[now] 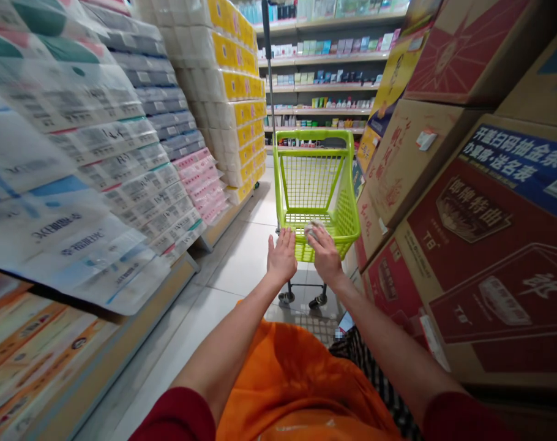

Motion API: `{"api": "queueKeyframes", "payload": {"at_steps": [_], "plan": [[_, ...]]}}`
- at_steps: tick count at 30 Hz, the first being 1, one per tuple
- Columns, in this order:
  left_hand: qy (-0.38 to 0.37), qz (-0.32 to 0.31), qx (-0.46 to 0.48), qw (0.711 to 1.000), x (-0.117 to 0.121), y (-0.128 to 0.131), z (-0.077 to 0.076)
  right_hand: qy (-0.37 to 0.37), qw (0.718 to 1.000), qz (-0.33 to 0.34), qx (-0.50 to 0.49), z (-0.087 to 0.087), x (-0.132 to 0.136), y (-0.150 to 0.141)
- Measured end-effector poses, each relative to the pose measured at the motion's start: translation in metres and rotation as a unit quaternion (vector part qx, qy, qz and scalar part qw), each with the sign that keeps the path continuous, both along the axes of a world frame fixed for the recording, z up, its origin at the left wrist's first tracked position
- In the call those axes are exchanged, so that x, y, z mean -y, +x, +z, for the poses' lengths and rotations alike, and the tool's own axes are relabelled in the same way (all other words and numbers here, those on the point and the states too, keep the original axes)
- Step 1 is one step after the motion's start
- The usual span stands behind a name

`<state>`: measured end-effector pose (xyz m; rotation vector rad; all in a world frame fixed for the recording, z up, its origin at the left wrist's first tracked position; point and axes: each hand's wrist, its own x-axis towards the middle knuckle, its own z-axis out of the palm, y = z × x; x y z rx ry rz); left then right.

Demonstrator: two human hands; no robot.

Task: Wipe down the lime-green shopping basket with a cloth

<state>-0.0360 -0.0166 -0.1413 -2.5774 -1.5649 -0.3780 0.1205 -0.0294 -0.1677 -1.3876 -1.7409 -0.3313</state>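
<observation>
Hands are apart at lower centre of the frame. Cardboard cartons (485, 257) wall the right side, wrapped tissue bales (95, 147) the upper left; between them stands a lime-green shopping cart (313, 135), the left hand (282, 257) open on its near rim, the right hand (325, 254) over a small grey packet (313, 231) in the basket, grip unclear.

Left arm (228, 346) and right arm (388, 349) outstretched, left hand (282, 257) open, right hand (325, 256) curled

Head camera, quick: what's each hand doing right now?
Left hand: open, fingers spread, at the green shopping cart.
Right hand: curled over a small grey item; cannot tell whether it is gripped.
</observation>
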Motion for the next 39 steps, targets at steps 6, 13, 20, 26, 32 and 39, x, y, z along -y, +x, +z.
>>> {"api": "queueKeyframes", "payload": {"at_steps": [6, 13, 20, 26, 32, 39], "plan": [[-0.015, 0.004, 0.033, 0.999, 0.000, 0.004, -0.005, -0.029, 0.994, -0.102, -0.031, 0.007, 0.016, 0.048], [-0.022, -0.003, 0.031, 0.999, 0.000, 0.011, -0.012, -0.053, 0.998, -0.016, 0.020, 0.002, 0.003, 0.002], [-0.015, -0.014, 0.048, 0.999, 0.001, 0.010, -0.013, -0.036, 0.994, -0.102, -0.034, 0.003, 0.008, 0.040], [0.020, -0.021, 0.039, 0.999, -0.001, 0.008, -0.014, -0.020, 1.000, 0.013, 0.004, -0.004, -0.001, -0.010], [0.081, -0.042, 0.037, 0.995, -0.002, 0.000, -0.022, 0.014, 0.995, -0.083, -0.060, -0.001, 0.001, 0.026], [0.054, -0.030, 0.115, 0.991, -0.004, 0.015, 0.003, -0.011, 0.993, 0.050, -0.102, 0.002, 0.000, -0.025]]}}
